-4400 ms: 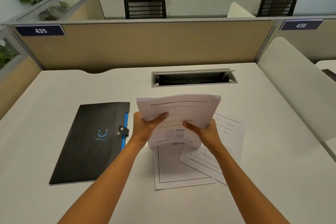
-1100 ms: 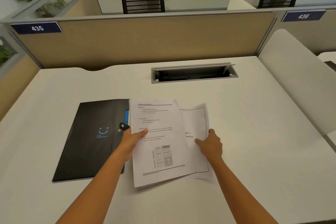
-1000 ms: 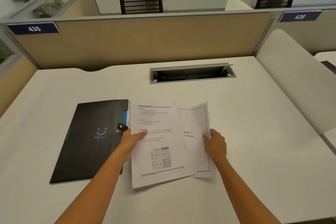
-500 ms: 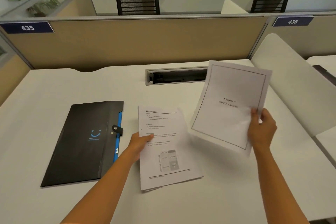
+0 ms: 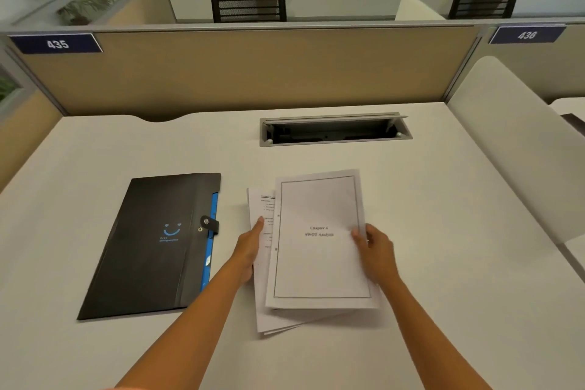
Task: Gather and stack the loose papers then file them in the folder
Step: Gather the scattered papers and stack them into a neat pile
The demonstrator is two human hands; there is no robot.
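Observation:
A loose stack of white papers lies on the desk in front of me. On top sits a title sheet with a black border, reading "Chapter 4 SWOT Analysis", slightly askew over the sheets below. My right hand grips that sheet by its right edge. My left hand presses flat on the left edge of the stack. A black folder with a blue smile mark and a snap tab lies closed to the left of the papers, apart from them.
A recessed cable tray with its lid raised is set in the white desk behind the papers. A beige partition closes the back. A white curved divider rises along the right side.
My right hand brought the title sheet down from the air at the right and laid it on the stack. My left hand stayed on the stack's left edge.

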